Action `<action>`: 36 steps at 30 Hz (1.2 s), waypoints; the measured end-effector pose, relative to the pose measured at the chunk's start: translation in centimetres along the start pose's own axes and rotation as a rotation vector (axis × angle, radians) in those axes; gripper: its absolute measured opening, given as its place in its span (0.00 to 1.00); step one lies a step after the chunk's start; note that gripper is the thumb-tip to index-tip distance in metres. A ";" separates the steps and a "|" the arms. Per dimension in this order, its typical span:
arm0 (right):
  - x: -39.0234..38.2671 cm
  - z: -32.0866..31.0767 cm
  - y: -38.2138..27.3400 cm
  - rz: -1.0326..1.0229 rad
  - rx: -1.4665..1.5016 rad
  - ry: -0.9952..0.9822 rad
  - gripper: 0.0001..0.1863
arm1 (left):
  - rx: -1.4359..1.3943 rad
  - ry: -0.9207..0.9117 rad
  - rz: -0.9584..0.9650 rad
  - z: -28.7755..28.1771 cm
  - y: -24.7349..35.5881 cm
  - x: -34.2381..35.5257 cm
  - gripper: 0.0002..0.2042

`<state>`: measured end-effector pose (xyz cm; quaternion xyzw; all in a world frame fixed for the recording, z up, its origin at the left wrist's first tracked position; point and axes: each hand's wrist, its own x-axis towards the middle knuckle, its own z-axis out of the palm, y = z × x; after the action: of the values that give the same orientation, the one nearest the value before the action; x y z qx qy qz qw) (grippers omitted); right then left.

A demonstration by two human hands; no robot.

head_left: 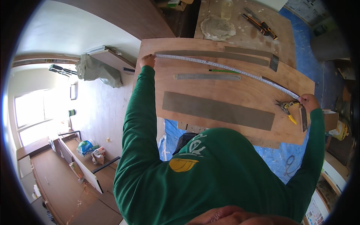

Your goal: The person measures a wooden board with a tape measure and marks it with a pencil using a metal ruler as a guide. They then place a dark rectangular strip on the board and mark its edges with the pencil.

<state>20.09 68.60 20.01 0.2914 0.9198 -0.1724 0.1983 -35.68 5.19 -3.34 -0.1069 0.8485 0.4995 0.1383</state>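
Note:
A white measuring tape (227, 69) stretches in a shallow curve across the wooden board (150, 86). At its left end, near the board's far left corner, my left hand (148, 60) pinches the tape. My right hand (309, 102) is closed on the other end at the board's right edge. Just beside the right hand lie yellow-handled snips (287, 109) and a dark narrow piece (303, 118). Beyond the tape is a long grey-brown strip (213, 56). Nearer me are a green pencil (221, 70), a steel ruler (207, 77) and a wide grey-brown strip (217, 110).
Behind the board, a second worktop (243, 41) carries utility knives (260, 25), a crumpled plastic sheet (217, 28) and a bottle (227, 9). Blue sheeting (290, 152) covers the floor. At right stands an open cardboard box (330, 120); a white wall (103, 112) rises at left.

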 end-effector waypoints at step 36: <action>16.8 3.1 -3.1 0.220 -0.428 0.090 0.19 | 0.671 0.221 0.203 1.2 0.3 1.7 0.23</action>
<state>6.37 72.73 10.15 0.3486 0.9060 0.0620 0.2318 -37.21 6.30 -4.27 -0.0241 0.9813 0.1898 0.0227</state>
